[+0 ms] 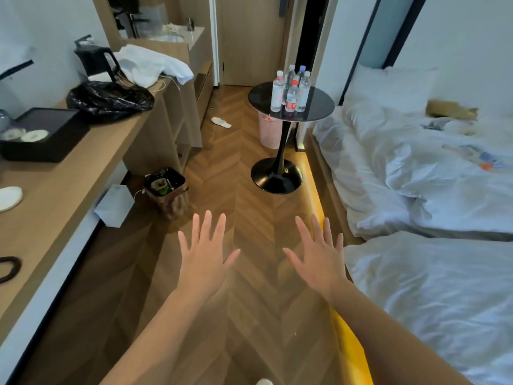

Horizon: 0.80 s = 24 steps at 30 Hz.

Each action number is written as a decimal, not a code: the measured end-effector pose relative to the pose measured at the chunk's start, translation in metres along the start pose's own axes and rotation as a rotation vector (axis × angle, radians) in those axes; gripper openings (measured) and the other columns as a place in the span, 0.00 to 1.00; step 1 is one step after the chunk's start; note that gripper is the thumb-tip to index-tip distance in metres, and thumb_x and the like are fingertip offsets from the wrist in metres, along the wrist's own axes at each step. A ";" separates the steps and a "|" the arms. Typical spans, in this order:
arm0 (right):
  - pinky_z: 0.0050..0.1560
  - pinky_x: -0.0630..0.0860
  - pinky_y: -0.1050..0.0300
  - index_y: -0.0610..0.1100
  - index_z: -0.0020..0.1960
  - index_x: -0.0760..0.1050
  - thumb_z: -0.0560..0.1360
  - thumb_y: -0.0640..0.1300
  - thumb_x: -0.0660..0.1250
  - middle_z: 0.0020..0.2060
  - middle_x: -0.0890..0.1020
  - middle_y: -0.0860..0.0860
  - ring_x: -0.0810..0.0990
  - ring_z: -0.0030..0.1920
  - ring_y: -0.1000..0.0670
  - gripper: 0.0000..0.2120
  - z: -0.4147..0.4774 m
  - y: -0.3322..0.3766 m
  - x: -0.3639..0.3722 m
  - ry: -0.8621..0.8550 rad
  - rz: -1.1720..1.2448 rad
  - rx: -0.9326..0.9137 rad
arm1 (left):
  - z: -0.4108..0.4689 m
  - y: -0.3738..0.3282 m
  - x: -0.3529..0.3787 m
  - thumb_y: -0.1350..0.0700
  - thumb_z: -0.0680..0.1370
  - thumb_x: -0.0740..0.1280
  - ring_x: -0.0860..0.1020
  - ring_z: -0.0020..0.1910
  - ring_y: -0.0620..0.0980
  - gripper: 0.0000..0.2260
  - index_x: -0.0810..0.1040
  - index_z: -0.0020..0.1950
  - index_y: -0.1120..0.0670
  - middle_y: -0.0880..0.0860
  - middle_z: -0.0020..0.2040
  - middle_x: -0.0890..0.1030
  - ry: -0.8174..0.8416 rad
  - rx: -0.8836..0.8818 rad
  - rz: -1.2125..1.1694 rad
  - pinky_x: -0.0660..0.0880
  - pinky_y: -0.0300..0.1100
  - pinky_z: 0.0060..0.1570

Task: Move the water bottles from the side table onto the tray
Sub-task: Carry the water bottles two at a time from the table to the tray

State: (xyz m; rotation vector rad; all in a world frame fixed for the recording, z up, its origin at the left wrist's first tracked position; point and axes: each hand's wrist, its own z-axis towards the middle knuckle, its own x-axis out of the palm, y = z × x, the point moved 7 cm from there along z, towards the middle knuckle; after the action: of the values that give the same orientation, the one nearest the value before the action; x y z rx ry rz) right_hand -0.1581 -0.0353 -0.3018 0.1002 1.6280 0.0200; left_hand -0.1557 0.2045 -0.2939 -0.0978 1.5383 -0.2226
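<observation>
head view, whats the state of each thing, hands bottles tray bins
left hand: open, empty
right hand: open, empty
water bottles: upright, clustered on side table
black tray: on counter, no bottles
brown bin: holds rubbish
pink bin: upright

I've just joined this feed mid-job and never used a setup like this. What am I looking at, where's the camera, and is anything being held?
There is no machine here. One wide camera sits on a person's head, looking forward and down. The left hand and right hand are spread open over the wooden floor, holding nothing. Ahead, beside the bed, stands a round black side table carrying a cluster of water bottles. On the left runs a wooden counter with a black tray, a black bag and a kettle.
</observation>
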 end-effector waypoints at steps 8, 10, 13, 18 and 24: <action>0.76 0.47 0.33 0.58 0.79 0.41 0.77 0.70 0.47 0.80 0.45 0.48 0.41 0.79 0.41 0.36 0.071 -0.023 0.001 -0.007 0.005 -0.011 | 0.068 -0.031 0.014 0.35 0.79 0.52 0.39 0.78 0.56 0.34 0.43 0.79 0.47 0.53 0.80 0.44 0.018 0.008 -0.004 0.45 0.60 0.74; 0.76 0.46 0.34 0.58 0.79 0.41 0.77 0.70 0.48 0.80 0.44 0.49 0.40 0.79 0.41 0.36 0.099 -0.030 0.005 0.000 0.026 0.005 | 0.096 -0.037 0.019 0.37 0.79 0.55 0.41 0.78 0.56 0.34 0.46 0.79 0.48 0.53 0.80 0.47 -0.021 0.029 -0.037 0.46 0.60 0.73; 0.77 0.48 0.35 0.59 0.79 0.40 0.77 0.70 0.49 0.80 0.43 0.49 0.39 0.79 0.41 0.36 0.137 -0.037 0.009 0.010 0.046 0.021 | 0.135 -0.042 0.026 0.37 0.79 0.56 0.40 0.78 0.55 0.34 0.46 0.79 0.48 0.53 0.80 0.47 -0.026 0.031 -0.064 0.46 0.60 0.73; 0.77 0.49 0.36 0.58 0.79 0.40 0.77 0.70 0.50 0.80 0.44 0.49 0.40 0.79 0.41 0.36 0.229 -0.049 0.007 -0.003 0.055 0.066 | 0.231 -0.049 0.037 0.36 0.79 0.53 0.36 0.77 0.54 0.34 0.43 0.79 0.46 0.51 0.80 0.43 0.031 0.048 -0.107 0.42 0.59 0.74; 0.77 0.48 0.38 0.58 0.79 0.40 0.77 0.69 0.50 0.80 0.43 0.49 0.40 0.79 0.42 0.36 0.327 -0.049 -0.016 -0.035 0.066 0.093 | 0.344 -0.054 0.030 0.35 0.79 0.53 0.37 0.78 0.53 0.34 0.43 0.79 0.46 0.51 0.80 0.42 0.038 0.099 -0.118 0.41 0.58 0.73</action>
State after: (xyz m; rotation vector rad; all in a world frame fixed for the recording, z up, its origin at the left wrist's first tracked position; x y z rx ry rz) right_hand 0.1662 -0.1011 -0.3087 0.2247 1.5900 -0.0070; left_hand 0.1833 0.1192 -0.3005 -0.1069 1.5585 -0.3955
